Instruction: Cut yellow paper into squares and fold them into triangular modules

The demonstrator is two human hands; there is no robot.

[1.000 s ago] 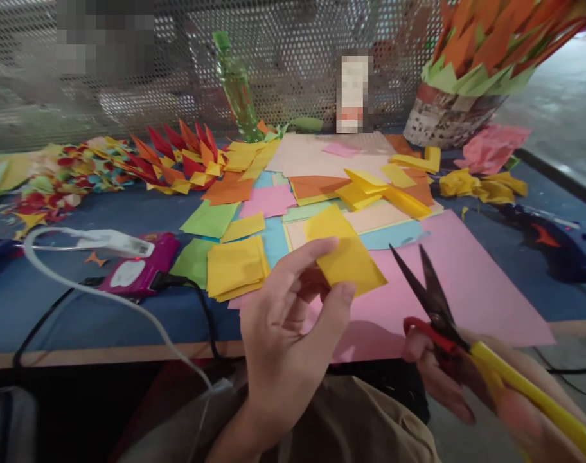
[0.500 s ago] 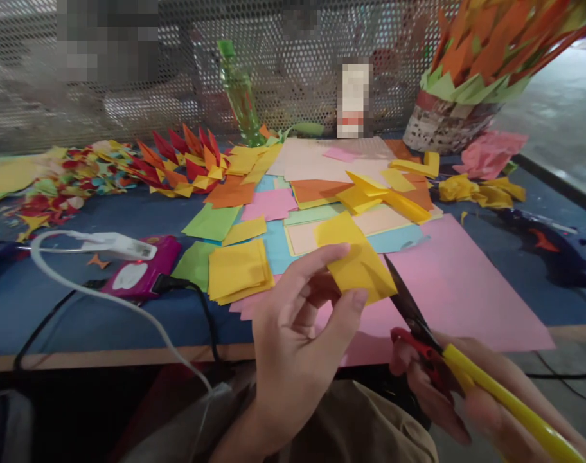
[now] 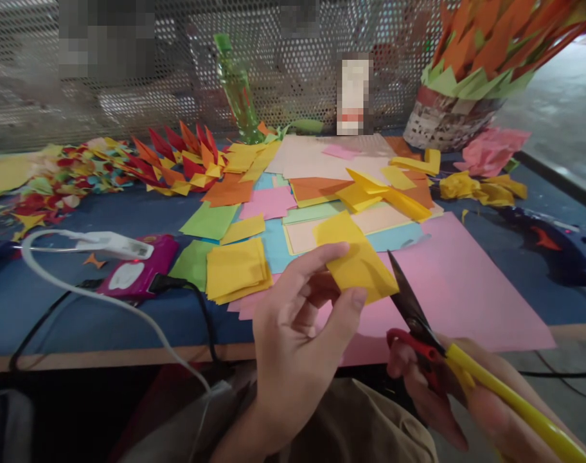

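Note:
My left hand (image 3: 297, 341) pinches a piece of yellow paper (image 3: 358, 260) between thumb and fingers, above the coloured sheets. My right hand (image 3: 486, 399) is wrapped round scissors (image 3: 413, 315) with one red and one yellow handle. Their dark blades point up and to the left, with the tips at the right edge of the yellow paper. Left of my left hand lies a stack of yellow paper squares (image 3: 238, 270). Under both hands spreads a large pink sheet (image 3: 476, 289).
On the left are a purple power adapter (image 3: 141, 263) with cables and a heap of paper scraps (image 3: 74, 173). Behind stand a green bottle (image 3: 238, 90) and a perforated metal panel (image 3: 268, 71). At right are a basket of orange paper (image 3: 452, 119) and a dark glue gun (image 3: 548, 241).
The view has shifted slightly. The scissors have barely moved and their blades still meet the paper's right edge; my left hand keeps its hold.

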